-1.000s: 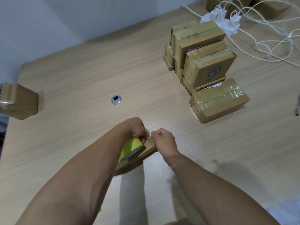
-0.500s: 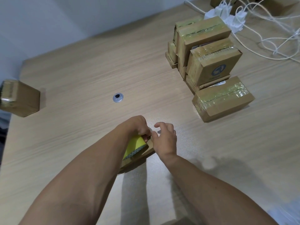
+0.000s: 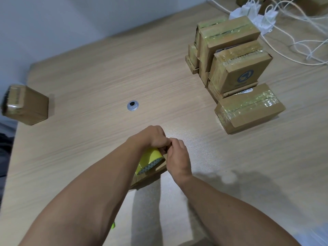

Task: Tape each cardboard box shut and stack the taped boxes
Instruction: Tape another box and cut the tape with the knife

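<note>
Cardboard box lay near the front middle of a wooden table, mostly hidden beneath a person's two forearms, with a roll of yellow tape resting against its top. The left hand was curled over the roll, holding it down on the box; the right hand was closed beside it, fingertips pinched at a point where the two hands met, apparently on the tape's free end, though the end itself could not be seen.

Judging from this, the step in hand was starting a strip. To do it well, the end should be peeled cleanly, pressed to the box's edge and drawn straight along the flap seam while the other hand steadied the box, so that the strip did not wrinkle or wander off the seam.

Both forearms reached forward from the near edge and converged over the box, wrists bent slightly inward, knuckles up.

Farther off on the right stood a stack of taped boxes, a single taped box lying flat just in front of it. Another box sat well apart at the far left edge. A metal grommet marked the table's middle, and white chargers and cables trailed across the far right corner.
</note>
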Available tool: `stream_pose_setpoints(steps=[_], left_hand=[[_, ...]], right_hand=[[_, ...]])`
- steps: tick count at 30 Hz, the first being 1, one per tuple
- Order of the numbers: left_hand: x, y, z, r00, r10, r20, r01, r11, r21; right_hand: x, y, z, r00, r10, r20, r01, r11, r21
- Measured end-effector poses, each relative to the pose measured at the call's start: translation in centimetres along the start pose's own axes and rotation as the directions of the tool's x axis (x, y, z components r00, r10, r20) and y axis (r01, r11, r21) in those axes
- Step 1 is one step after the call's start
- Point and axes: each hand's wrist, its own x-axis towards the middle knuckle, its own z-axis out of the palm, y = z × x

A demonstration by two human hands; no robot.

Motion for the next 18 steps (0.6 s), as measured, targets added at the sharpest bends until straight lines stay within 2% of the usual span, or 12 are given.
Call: stream_pose_setpoints(steps=[5,10,15,18], left_hand=[[0.1,0.3,0.4,0.995,0.03,-0.091,-0.009,0.975,0.221],[-0.8,-0.1,0.5,0.982,-0.01,-0.189,0.07,0.946,0.317],[-2.0,-2.4,0.8,0.957,0.021,-0.288,0.041,0.977,0.208],[-3.2,-4.2,1.8,0.941,0.07,-0.332,-0.087,0.996,-0.037]], right_hand=[[-0.1,-0.2,-0.4,0.999,-0.01,0.035,0.014,0.995,-0.101],[-0.5,-0.1,0.0,1.0,-0.009,-0.029,0.007,0.998,-0.065],[-0.8,-0.3,-0.2,0.999,0.004,-0.048,-0.006,0.999,-0.046],[-1.0,0.0,-0.4,0.997,0.077,-0.003,-0.077,0.996,-0.035]])
